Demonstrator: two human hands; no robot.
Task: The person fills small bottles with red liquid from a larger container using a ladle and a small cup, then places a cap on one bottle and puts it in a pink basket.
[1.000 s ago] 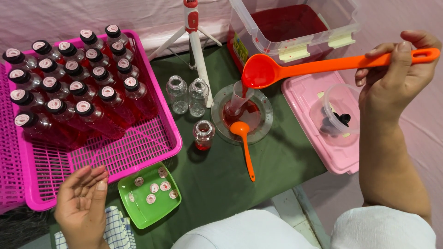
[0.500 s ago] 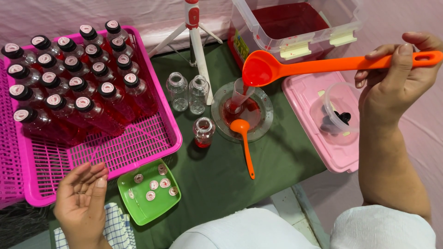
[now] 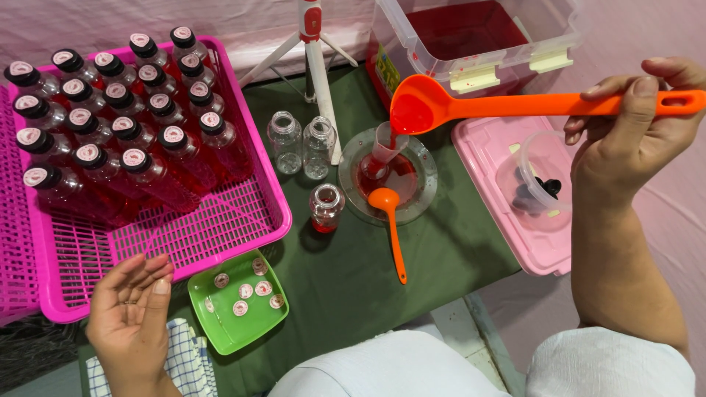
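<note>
We're mid-pour: our right hand grips the long orange plastic ladle, tipping red liquid into the small clear measuring cup on the round clear dish. Our left hand hovers open, empty. Next calls for a steady tilt.

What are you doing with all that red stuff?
A person's right hand holds a big orange ladle and tips red liquid into a small cup on a clear dish. The left hand is open and empty, near a green tray of caps. Filled, capped bottles lie in a pink basket; three open bottles stand nearby.
</note>
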